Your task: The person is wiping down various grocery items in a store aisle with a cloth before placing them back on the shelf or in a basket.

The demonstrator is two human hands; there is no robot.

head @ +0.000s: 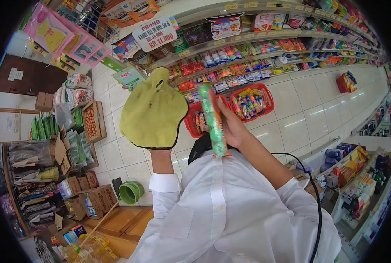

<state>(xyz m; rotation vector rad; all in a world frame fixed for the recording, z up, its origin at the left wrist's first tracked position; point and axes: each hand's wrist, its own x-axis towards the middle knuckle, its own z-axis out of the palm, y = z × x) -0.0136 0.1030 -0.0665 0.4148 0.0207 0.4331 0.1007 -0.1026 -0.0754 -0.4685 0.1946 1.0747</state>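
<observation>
A yellow-green cloth with a dark edge (154,111) is draped over my left hand (161,152), which it hides except for the wrist and heel of the palm. My right hand (233,126) holds a long, slim plastic packet of round green pieces (213,121), upright in front of my chest and slightly blurred. Behind the packet, a red plastic basket (189,125) with small colourful packets is partly hidden. Right beside it stands a second red basket (270,113), filled with similar colourful packets (249,103).
Store shelves (228,70) with packaged goods run across the top. On the left are a wooden crate of eggs (92,121), cardboard boxes (100,200) and a green bucket (131,192). Another red basket (343,83) sits on the tiled floor, far right. A black cable (318,197) hangs at my right side.
</observation>
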